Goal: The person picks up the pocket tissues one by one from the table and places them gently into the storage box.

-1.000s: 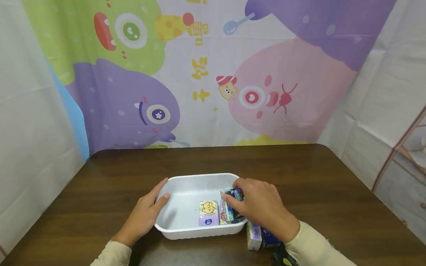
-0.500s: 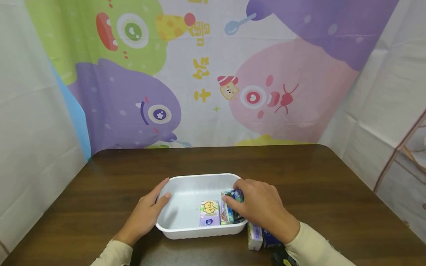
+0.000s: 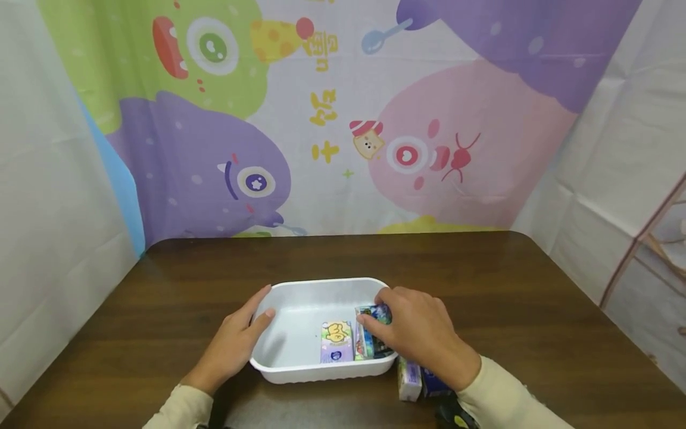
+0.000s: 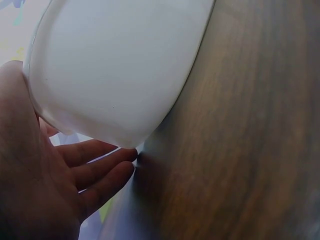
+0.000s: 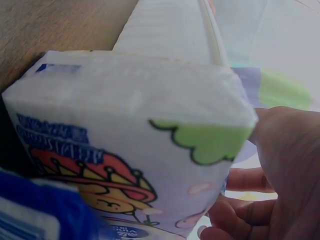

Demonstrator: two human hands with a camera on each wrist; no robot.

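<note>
A white plastic tray (image 3: 321,374) sits at the front of the table. My left hand (image 3: 230,345) grips its left rim, thumb over the edge; in the left wrist view the fingers reach along the tray's outer wall (image 4: 115,65). At the tray's right end, my right hand (image 3: 423,325) holds a glossy blue-green printed packet (image 3: 366,341) between thumb and fingers, its far side hidden by the hand. Left of that packet, a yellow and lilac tissue pack (image 3: 336,342) lies in the tray. The right wrist view shows curled fingers behind a standing cartoon tissue pack (image 5: 140,140).
Outside the tray's right front corner stand a white and lilac tissue pack (image 3: 409,381) and a dark blue pack (image 3: 435,384). A black item (image 3: 452,411) lies nearer, partly under the right sleeve. The brown table (image 3: 161,298) ends at a cartoon curtain (image 3: 321,179).
</note>
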